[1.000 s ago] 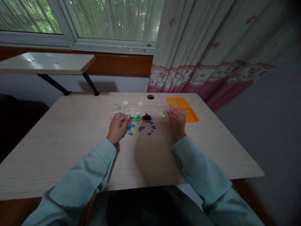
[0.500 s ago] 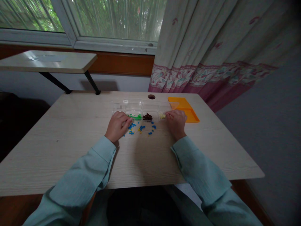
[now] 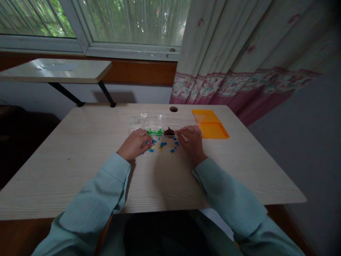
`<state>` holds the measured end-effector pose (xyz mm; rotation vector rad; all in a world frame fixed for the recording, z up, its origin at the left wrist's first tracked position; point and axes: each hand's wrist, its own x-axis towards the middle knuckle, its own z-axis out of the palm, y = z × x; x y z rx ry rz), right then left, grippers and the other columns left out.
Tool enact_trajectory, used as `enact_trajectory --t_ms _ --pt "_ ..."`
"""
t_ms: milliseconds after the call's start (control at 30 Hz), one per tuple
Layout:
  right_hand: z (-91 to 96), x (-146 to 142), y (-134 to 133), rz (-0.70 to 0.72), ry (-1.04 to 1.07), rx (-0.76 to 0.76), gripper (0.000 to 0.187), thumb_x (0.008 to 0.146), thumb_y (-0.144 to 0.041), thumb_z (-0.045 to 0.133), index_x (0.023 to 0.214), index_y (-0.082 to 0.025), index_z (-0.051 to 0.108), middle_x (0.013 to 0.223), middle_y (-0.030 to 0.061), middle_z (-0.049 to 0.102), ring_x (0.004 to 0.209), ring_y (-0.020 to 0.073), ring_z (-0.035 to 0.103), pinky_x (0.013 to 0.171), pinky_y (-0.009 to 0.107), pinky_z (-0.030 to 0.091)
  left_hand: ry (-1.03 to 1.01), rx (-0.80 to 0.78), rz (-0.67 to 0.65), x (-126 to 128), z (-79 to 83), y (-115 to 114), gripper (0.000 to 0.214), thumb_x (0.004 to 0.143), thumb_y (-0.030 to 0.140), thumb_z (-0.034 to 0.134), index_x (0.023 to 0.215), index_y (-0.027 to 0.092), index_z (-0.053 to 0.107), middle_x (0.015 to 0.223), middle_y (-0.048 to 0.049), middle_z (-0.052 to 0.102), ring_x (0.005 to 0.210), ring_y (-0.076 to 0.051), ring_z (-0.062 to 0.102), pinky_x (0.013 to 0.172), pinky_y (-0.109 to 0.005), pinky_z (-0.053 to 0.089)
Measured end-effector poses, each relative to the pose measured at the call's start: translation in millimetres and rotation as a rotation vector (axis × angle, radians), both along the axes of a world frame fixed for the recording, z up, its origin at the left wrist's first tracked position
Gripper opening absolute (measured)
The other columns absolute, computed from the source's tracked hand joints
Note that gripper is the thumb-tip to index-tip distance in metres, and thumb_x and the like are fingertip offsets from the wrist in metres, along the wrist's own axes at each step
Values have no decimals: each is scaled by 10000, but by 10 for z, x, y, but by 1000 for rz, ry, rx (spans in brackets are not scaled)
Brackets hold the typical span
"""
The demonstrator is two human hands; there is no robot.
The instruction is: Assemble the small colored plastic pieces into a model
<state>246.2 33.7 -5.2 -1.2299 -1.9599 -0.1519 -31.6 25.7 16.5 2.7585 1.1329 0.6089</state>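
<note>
My left hand (image 3: 135, 144) lies low over the left edge of a scatter of small blue and yellow pieces (image 3: 163, 144). Its thumb and fingers are curled together at a blue piece; whether it is held is too small to tell. My right hand (image 3: 191, 143) hovers at the scatter's right side, thumb and forefinger pinched beside the dark brown pieces (image 3: 168, 132); anything between them is not visible. Behind the scatter is a clear plastic compartment box (image 3: 136, 122) with its lid raised. Green pieces (image 3: 155, 132) fill another compartment. My right hand hides the box's right end.
An orange tray (image 3: 211, 122) lies at the table's back right, partly behind the clear lid. A round hole (image 3: 173, 109) pierces the tabletop (image 3: 87, 170) near its back edge. A raised shelf (image 3: 77, 69) on black legs stands at back left. A curtain (image 3: 221, 53) hangs behind.
My right hand has moved left, from the compartment of pale yellow pieces to beside the brown ones. My left hand has shifted slightly right, over the blue pieces. The view has shifted slightly.
</note>
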Motion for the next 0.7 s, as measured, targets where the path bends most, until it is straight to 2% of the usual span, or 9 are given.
enact_trajectory --t_ms 100,200,400,700 --pt "-8 -231 -145 192 -66 -23 130 889 -302 609 891 -258 732 892 30 698 924 193 557 866 366 382 13 -15 -33 59 10 -44 211 920 361 536 896 186 653 879 -63 594 901 -209 523 817 -343 422" --pt "-27 -336 -232 300 -136 -77 87 860 -304 655 868 -264 732 916 22 697 946 199 541 872 368 370 25 -24 -50 91 -7 -65 188 907 360 564 914 188 638 890 -60 590 915 -211 527 821 -342 421" --pt "-50 -285 -226 346 -188 -193 111 831 -334 691 899 -254 728 928 33 668 946 210 525 873 376 358 28 -57 -63 93 -39 -67 258 860 425 630 969 192 620 924 -60 592 950 -226 535 838 -357 431" --pt "-68 -300 -227 359 -219 -222 152 865 -334 646 960 -239 717 954 54 653 962 215 519 876 376 367 45 -97 -66 113 -31 -89 287 840 449 650 977 199 618 951 -63 590 965 -231 529 844 -363 430"
